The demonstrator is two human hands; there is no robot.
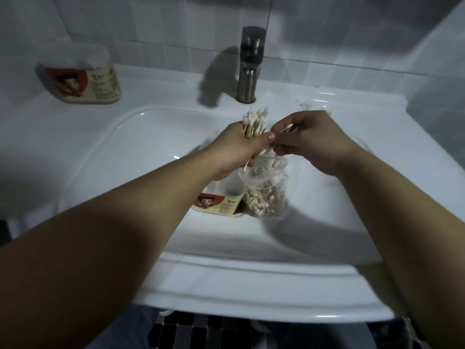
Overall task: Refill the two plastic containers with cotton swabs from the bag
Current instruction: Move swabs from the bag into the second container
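Over the sink (141, 122), the left hand (236, 147) fists a bundle of cotton swabs (254, 123) upright. The right hand (312, 139) pinches a few swabs between thumb and fingertips. One open container (219, 201) and the bag (268, 195) lie in the basin; a second container (83, 76) stands at the sink's far-left corner.

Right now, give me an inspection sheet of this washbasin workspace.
Surface: white ceramic washbasin, dry-looking.
Job's things: clear plastic bag of cotton swabs in the bowl beside an open labelled plastic container; second labelled container on the back ledge, lying tilted.
Clutter: loose swabs on the ledge right of the tap.
Hands: left hand grips a swab bundle; right hand pinches a few swabs.
Cables: nothing seen.
Surroundings: metal tap, white tiled wall.
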